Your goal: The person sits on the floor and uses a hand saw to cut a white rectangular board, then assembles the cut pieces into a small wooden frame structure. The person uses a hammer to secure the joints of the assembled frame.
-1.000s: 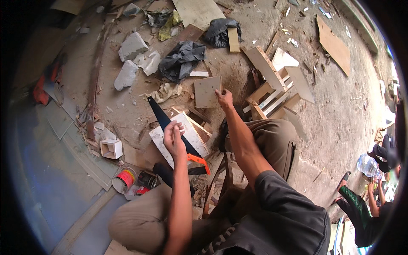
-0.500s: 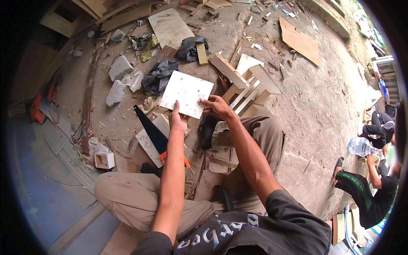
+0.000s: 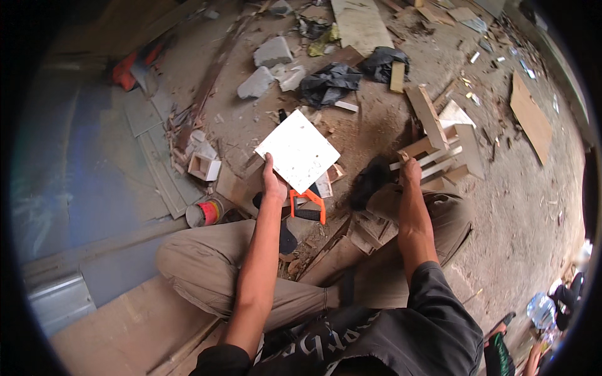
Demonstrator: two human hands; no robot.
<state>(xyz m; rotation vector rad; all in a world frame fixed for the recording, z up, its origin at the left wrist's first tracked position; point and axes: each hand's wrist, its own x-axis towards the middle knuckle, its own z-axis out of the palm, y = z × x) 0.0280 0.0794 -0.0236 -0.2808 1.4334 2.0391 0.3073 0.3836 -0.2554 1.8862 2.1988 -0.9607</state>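
Observation:
My left hand [image 3: 273,183] grips a square white board [image 3: 300,150] by its near left edge, thumb on the speckled top face. Below the board lies a handsaw with an orange and black handle [image 3: 308,207]; the board hides most of its blade. My right hand [image 3: 411,174] is off the board, at the near side of a heap of wooden offcuts [image 3: 433,128]. Its fingers are closed on the end of a piece of wood [image 3: 405,156], mostly covered by the hand.
Black plastic bags [image 3: 329,83] and broken white blocks [image 3: 273,52] lie beyond the board. To the left are a small wooden box [image 3: 204,167] and a round tin [image 3: 204,214]. A brown panel [image 3: 530,119] lies far right. People sit at lower right near a clear water bottle [image 3: 540,309].
My right hand has let go of the white board and moved right to the wood heap. The board has turned in my left hand. My view has swung left.

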